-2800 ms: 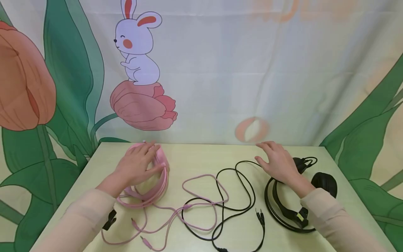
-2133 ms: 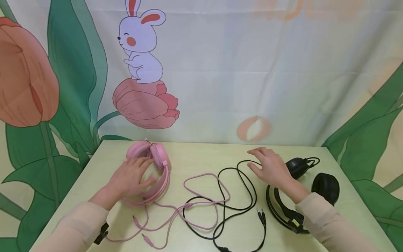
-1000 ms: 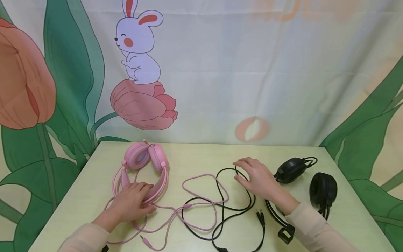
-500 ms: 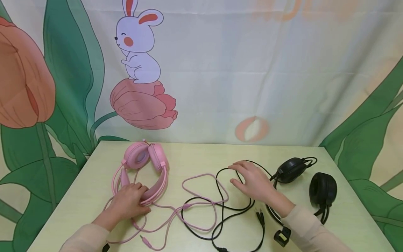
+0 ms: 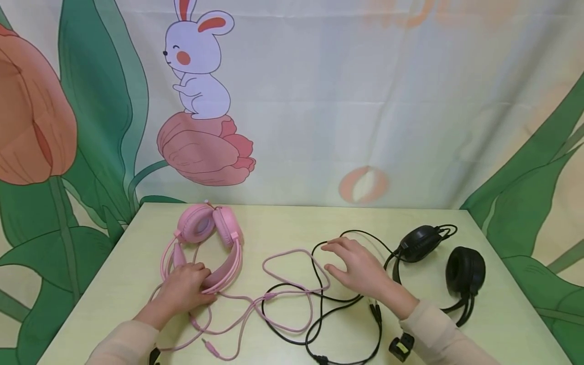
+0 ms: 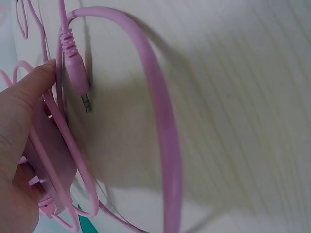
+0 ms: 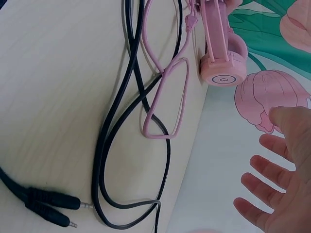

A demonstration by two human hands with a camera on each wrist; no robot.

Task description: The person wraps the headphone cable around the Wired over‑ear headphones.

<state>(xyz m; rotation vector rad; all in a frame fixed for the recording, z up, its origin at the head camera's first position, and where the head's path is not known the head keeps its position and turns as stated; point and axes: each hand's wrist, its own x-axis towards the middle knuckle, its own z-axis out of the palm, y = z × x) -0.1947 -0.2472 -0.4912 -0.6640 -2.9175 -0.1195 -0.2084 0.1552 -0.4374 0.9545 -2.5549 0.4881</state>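
"Two findings first: the left hand (image 5: 184,289) and the right hand (image 5: 356,266)?"

"Left: fingers curled about the padded pink headband (image 6: 62,165) of a pink plastic over-ear headset (image 5: 232,261). Right: fingers loosely bent and well parted, nothing held, poised above a looped black rubbery cord (image 7: 96,170)."

"Location of that headset?"

"Towards the far left corner of the pale wood-grained counter (image 5: 283,223), its round earcups (image 5: 226,228) near the far edge. A black over-ear headset (image 5: 420,243) lies near the right edge, band partly hidden behind a beige sleeve (image 5: 438,334)."

"Hazards?"

"Chiefly entanglement, in my judgement. A thin pink cord (image 5: 270,295) crosses the black one midway between the left and right edges; a sharp pull on either headset could tighten that crossing and drag the other along. A slim pink jack with bare metal tip (image 6: 76,73) and paired black jacks (image 5: 375,313) lie loose towards the near edge, where a sweeping sleeve might catch them."

"Surface and room?"

"Counter matt, soft shadows upon it. Beyond the far edge hangs a lightly creased pale cloth backdrop (image 5: 296,101), printed with a white rabbit (image 5: 201,61) on a pink tulip (image 5: 205,147); large green leaves (image 5: 100,76) flank both sides. The room behind cannot be seen."
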